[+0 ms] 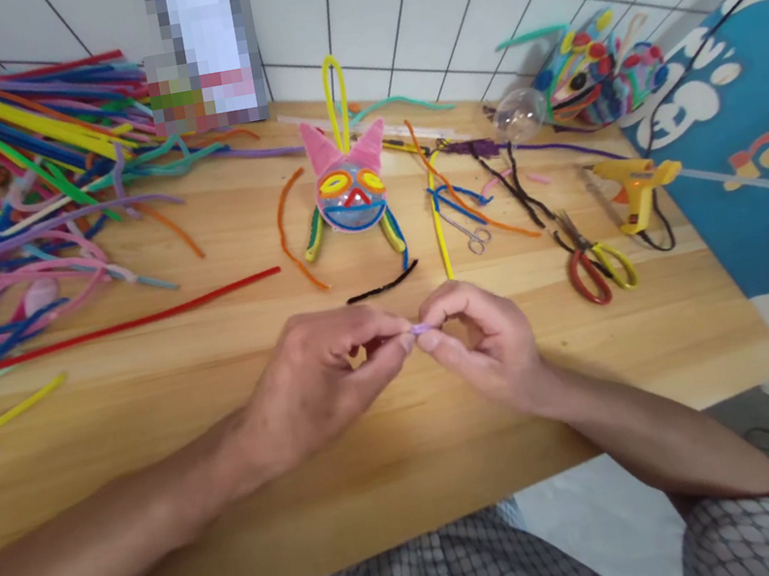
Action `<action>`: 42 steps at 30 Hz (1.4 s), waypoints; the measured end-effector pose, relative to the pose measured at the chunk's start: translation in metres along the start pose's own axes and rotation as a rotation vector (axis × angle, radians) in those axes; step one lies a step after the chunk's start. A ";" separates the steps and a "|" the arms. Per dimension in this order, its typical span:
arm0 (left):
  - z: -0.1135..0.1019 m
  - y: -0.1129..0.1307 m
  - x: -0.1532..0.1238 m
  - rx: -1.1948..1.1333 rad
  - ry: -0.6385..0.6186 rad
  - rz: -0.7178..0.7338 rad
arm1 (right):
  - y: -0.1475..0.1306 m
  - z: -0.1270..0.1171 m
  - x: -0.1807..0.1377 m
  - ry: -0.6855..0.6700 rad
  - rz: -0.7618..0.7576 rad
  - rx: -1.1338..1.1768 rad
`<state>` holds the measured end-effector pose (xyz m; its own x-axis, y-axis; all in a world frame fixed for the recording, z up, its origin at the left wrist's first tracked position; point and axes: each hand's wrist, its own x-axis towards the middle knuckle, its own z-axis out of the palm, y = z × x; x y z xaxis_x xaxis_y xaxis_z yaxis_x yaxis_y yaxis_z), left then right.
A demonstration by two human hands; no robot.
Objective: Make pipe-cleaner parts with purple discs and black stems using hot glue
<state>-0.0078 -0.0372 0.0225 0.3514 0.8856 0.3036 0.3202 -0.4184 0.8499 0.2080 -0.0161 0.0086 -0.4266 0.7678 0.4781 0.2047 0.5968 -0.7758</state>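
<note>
Between my two hands is a short purple piece of pipe cleaner, mostly hidden by the fingertips. My left hand pinches one end of it between thumb and forefinger. The other end is pinched by my right hand. Beyond the hands stands a figure with a clear round body, pink ears, orange and yellow eyes, a red nose, a blue mouth and a yellow loop on top. A short black pipe cleaner lies between the figure and my hands.
Many coloured pipe cleaners heap at the left. To the right lie red-and-yellow-handled scissors, small metal scissors and a yellow glue gun. A clear ball and a colourful decorated object stand at the back right.
</note>
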 end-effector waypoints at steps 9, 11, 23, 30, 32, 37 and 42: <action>0.005 -0.012 0.005 -0.312 -0.035 -0.290 | 0.016 0.006 -0.004 0.003 0.265 0.244; 0.005 -0.013 0.005 -0.310 -0.040 -0.314 | 0.018 0.007 -0.005 -0.008 0.275 0.264; 0.005 -0.016 0.006 -0.273 -0.036 -0.239 | 0.019 0.005 0.000 -0.041 0.267 0.266; 0.005 -0.015 0.006 -0.225 -0.026 -0.220 | 0.024 0.001 0.006 -0.040 0.340 0.446; 0.005 -0.015 0.006 -0.210 -0.026 -0.225 | 0.026 0.000 0.009 -0.018 0.385 0.547; 0.006 -0.015 0.005 -0.155 -0.041 -0.227 | 0.030 -0.001 0.015 -0.012 0.425 0.722; 0.006 -0.012 0.006 -0.174 -0.054 -0.253 | 0.027 -0.002 0.017 0.030 0.421 0.794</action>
<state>-0.0043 -0.0282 0.0110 0.3278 0.9432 0.0536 0.2497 -0.1412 0.9580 0.2082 0.0142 -0.0035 -0.4284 0.8989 0.0917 -0.3350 -0.0637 -0.9401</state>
